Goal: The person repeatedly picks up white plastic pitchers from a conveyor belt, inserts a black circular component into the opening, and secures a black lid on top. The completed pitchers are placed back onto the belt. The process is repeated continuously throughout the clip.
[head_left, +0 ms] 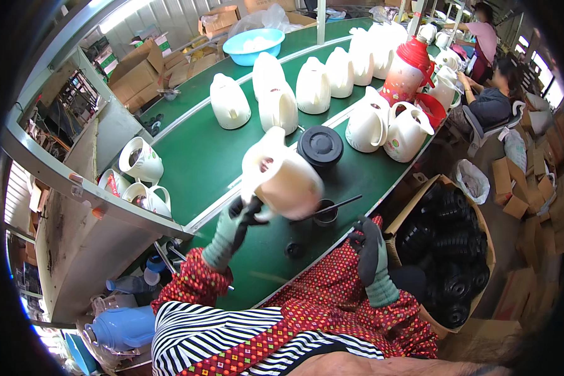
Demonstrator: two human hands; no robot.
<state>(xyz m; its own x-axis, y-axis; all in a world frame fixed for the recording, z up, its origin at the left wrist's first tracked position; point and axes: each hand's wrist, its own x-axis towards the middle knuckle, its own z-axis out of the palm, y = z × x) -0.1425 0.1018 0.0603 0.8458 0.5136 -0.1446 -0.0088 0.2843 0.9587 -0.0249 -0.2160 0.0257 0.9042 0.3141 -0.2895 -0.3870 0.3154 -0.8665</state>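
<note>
My left hand (247, 214), in a grey-green glove with dark fingers, is closed on the handle of a cream-white jug-shaped vacuum flask body (288, 185). The flask body is tilted above the green worktop and slightly blurred. Just beyond it stands a round black lidded container (320, 147). Under its right side are a small dark cup (326, 214) with a thin black rod across it and a small black cap (292, 250). My right hand (370, 245), gloved alike, hovers at the worktop's near edge beside my patterned apron, its fingers loosely bent and apart, with nothing visible in them.
Several white flask bodies (313, 88) line the green belt (194, 153), with a red flask (410, 69) at their right. A blue basin (254, 47) stands behind. A carton of black round parts (442, 238) sits to my right. Co-workers (495, 94) sit farther along.
</note>
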